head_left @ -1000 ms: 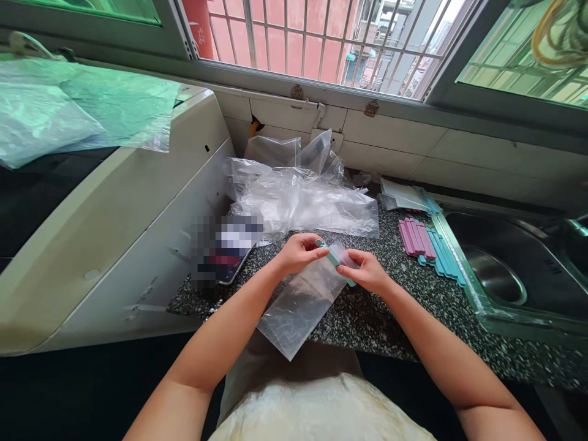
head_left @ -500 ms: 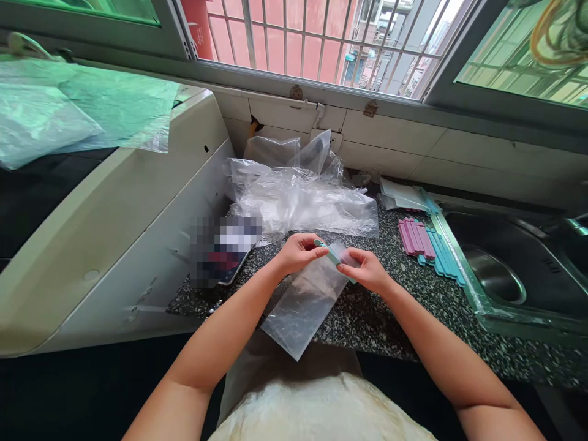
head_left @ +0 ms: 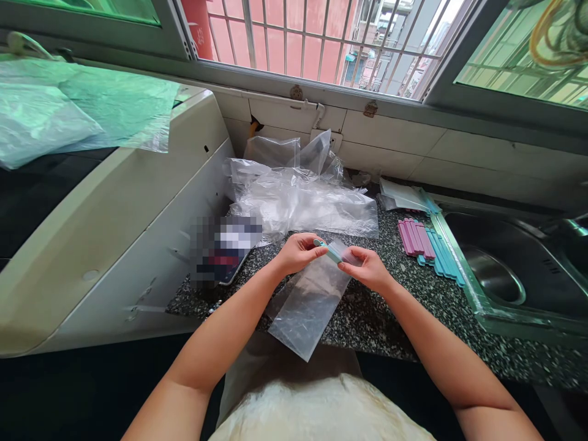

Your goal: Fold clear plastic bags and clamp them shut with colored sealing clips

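Observation:
My left hand (head_left: 298, 253) pinches one end of a light teal bag sealing clip (head_left: 333, 252) between thumb and fingers. Closed around the other side, my right hand (head_left: 367, 268) grips the clip together with the mouth of a clear plastic bag (head_left: 309, 312). The clip lies across the bag near its top, and a short strip of film sticks out beyond it. Below my hands the bag hangs flat and slanted, its lower corner past the counter's front edge. Whether the clip is fully closed I cannot tell.
A heap of clear plastic bags (head_left: 298, 202) lies behind my hands. Pink clips (head_left: 416, 239) and blue clips (head_left: 443, 257) sit beside the steel sink (head_left: 487, 275) at right. A phone (head_left: 234, 257), partly blurred, rests at left on the speckled counter (head_left: 367, 312).
The hanging part of the bag has swung slightly to the right. My right hand has shifted a little along the clip; my left hand stays nearly still.

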`<move>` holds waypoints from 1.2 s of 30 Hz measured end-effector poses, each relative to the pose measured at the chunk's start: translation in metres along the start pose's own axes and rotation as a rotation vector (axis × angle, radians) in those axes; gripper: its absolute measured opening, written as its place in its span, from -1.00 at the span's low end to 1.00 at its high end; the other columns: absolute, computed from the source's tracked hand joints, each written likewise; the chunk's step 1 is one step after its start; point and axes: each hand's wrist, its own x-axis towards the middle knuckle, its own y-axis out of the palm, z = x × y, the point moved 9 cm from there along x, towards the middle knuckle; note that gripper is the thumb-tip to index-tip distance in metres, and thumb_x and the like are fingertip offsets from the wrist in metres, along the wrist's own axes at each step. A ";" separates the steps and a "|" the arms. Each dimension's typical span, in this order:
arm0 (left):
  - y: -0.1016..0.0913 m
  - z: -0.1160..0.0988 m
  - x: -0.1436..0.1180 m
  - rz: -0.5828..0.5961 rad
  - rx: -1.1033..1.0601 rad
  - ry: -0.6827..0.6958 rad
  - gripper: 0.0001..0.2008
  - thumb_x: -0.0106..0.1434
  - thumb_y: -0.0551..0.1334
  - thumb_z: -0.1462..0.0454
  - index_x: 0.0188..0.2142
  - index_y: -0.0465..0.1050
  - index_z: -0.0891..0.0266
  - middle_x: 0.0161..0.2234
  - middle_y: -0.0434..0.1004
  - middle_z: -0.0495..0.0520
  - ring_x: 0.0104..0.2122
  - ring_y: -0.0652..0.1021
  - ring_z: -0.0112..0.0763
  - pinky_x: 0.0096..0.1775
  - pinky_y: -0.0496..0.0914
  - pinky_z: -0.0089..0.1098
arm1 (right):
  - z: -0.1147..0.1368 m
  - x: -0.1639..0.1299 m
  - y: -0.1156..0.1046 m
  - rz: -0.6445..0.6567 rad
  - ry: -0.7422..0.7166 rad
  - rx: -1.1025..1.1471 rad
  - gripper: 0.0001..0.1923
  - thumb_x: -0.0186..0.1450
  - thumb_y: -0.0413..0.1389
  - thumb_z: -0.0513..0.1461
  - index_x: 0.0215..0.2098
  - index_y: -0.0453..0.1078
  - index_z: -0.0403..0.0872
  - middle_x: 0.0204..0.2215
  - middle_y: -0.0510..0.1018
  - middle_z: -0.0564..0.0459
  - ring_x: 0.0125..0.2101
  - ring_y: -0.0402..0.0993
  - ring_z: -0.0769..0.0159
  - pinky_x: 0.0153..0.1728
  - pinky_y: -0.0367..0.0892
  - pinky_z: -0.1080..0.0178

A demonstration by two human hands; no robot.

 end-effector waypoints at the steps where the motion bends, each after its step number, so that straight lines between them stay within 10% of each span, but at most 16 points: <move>1: 0.000 0.000 0.000 -0.004 -0.003 0.001 -0.60 -0.06 0.32 0.01 -0.56 0.42 0.36 -0.63 0.26 -0.07 -0.60 0.22 -0.60 -0.55 0.14 -0.51 | 0.000 0.000 -0.001 -0.005 0.001 -0.005 -0.68 0.04 0.14 -0.05 -0.61 0.18 -0.08 -0.66 0.14 0.19 -0.60 0.02 0.48 -0.57 -0.03 0.37; 17: -0.001 0.003 0.002 -0.048 -0.081 -0.036 -0.61 -0.10 0.33 0.01 -0.58 0.40 0.34 -0.64 0.25 -0.08 -0.58 0.24 -0.57 -0.51 0.16 -0.49 | 0.006 0.000 -0.013 -0.089 -0.024 -0.051 -0.70 0.05 0.15 -0.04 -0.58 0.26 -0.09 -0.65 0.20 0.17 -0.59 0.08 0.47 -0.58 0.01 0.36; 36: -0.013 0.010 0.005 -0.056 0.118 0.004 -0.59 -0.05 0.29 -0.02 -0.61 0.44 0.34 -0.62 0.27 -0.04 -0.56 0.28 -0.54 -0.47 0.19 -0.46 | 0.077 0.035 -0.048 -0.085 -0.176 -0.186 -0.64 0.08 0.15 -0.03 -0.63 0.17 -0.08 -0.66 0.13 0.17 -0.59 0.00 0.50 -0.59 -0.05 0.31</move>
